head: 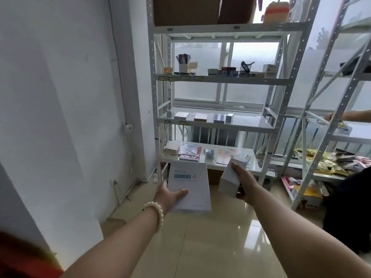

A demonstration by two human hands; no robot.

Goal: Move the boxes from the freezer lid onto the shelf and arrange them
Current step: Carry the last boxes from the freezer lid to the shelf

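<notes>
Though the freezer is out of view, the head view lists both boxes in hand.

Left hand (170, 194): thumb on top and fingers beneath the flat white box (188, 185), its long axis pointing far, toward the shelf (216, 126).

Right hand (241, 183): fingers curled round the small white box (228, 181), tilted.

The shelf stands straight ahead. The right hand looks slightly nearer to it.

Daylight floods in through the frosted window (253, 55) at upper centre and right, washed out pale; items on the shelf (216, 79) sit backlit and dim. Glare patch on the glossy floor (256, 229), lower right; wall (60, 97) at left in soft grey-blue shade. Wide-angle bending tilts the uprights along the right edge; whole frame slightly soft and hazy.
</notes>
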